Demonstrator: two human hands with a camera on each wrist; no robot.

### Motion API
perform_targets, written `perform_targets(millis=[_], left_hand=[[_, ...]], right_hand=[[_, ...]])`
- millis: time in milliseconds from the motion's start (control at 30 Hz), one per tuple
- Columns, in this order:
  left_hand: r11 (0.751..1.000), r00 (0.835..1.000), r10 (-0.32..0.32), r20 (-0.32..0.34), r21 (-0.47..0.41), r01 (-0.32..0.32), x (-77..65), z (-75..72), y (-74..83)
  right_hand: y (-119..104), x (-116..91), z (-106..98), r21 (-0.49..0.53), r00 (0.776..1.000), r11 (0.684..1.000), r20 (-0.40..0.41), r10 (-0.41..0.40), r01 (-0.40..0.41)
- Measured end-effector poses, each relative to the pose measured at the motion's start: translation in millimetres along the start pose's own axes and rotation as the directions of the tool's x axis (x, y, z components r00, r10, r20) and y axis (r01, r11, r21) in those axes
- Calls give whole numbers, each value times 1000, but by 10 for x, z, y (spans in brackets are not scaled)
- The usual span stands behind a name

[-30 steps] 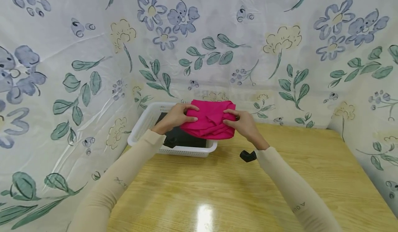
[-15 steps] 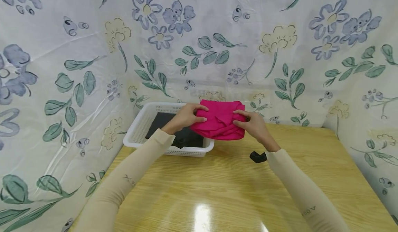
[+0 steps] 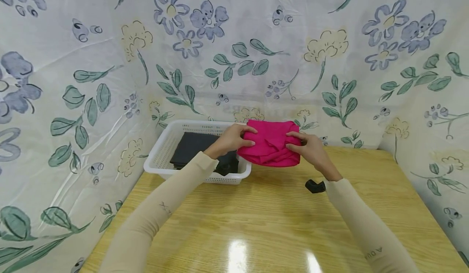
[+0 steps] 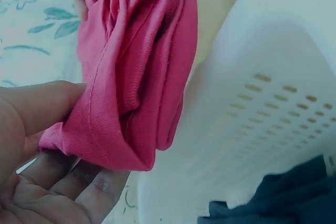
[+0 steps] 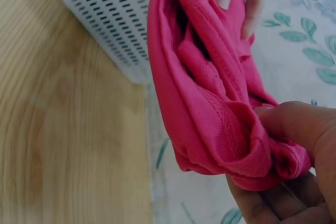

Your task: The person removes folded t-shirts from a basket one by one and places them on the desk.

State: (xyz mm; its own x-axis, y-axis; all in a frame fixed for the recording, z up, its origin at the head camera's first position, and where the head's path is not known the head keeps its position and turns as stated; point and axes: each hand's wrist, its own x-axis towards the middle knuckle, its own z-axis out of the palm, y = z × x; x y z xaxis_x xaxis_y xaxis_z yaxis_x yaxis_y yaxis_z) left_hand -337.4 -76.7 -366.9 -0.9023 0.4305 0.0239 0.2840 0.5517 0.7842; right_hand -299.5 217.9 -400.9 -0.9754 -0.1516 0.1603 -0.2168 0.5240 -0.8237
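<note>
A bright pink folded garment is held up between both hands, just right of the white basket's right end. My left hand pinches its left edge, thumb on one face and fingers on the other. On the opposite edge my right hand grips the cloth the same way. Stitched seams and stacked folds show along the garment's side in the left wrist view. In the right wrist view the layered fabric hangs over the table's edge region, with the thumb pressed into its folds.
The white perforated basket stands at the back left of the wooden table. Dark folded cloth lies inside it, partly behind the left forearm. A flower-patterned sheet rises behind the table and along its sides.
Both hands have carried the pink garment to the right, from over the basket's right part to beside its right end. More of the dark cloth in the basket now shows.
</note>
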Motion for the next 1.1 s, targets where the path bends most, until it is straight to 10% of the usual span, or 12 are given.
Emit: perform_targets(millis=[1100], left_hand=[[997, 987, 14, 163, 74, -26, 400, 542, 61]], right_hand=[[706, -86, -205, -50, 998, 996, -4, 69, -69]])
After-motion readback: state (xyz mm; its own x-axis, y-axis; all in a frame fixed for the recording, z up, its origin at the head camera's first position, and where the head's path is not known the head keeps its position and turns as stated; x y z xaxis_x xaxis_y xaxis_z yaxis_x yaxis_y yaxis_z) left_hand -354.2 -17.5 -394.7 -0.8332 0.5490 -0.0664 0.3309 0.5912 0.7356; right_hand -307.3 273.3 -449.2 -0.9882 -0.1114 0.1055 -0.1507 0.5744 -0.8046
